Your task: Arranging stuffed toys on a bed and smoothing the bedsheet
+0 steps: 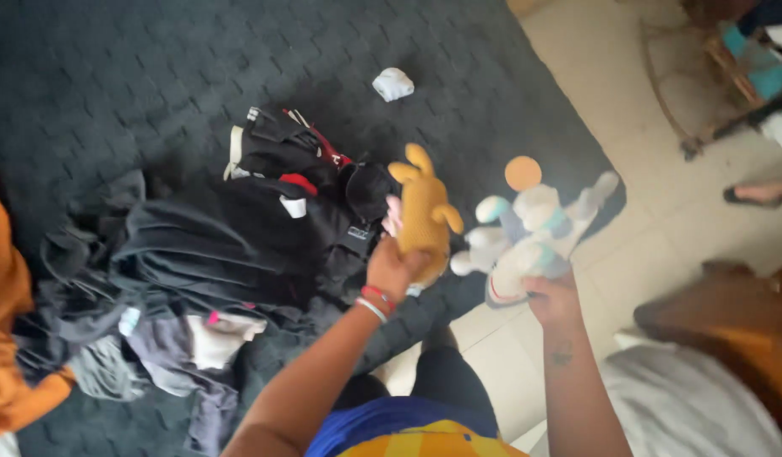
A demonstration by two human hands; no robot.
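My left hand grips a yellow knitted plush toy with long ears, held above the edge of a dark quilted bedspread. My right hand holds a white plush toy with pale blue patches and an orange round ear, just to the right of the yellow one. Both toys are lifted off the bed. A red and white bracelet sits on my left wrist.
A heap of dark clothes lies on the bedspread left of my hands. A small white crumpled sock rests farther back. Orange fabric is at the left edge. Tiled floor, a wooden chair and another person's foot are to the right.
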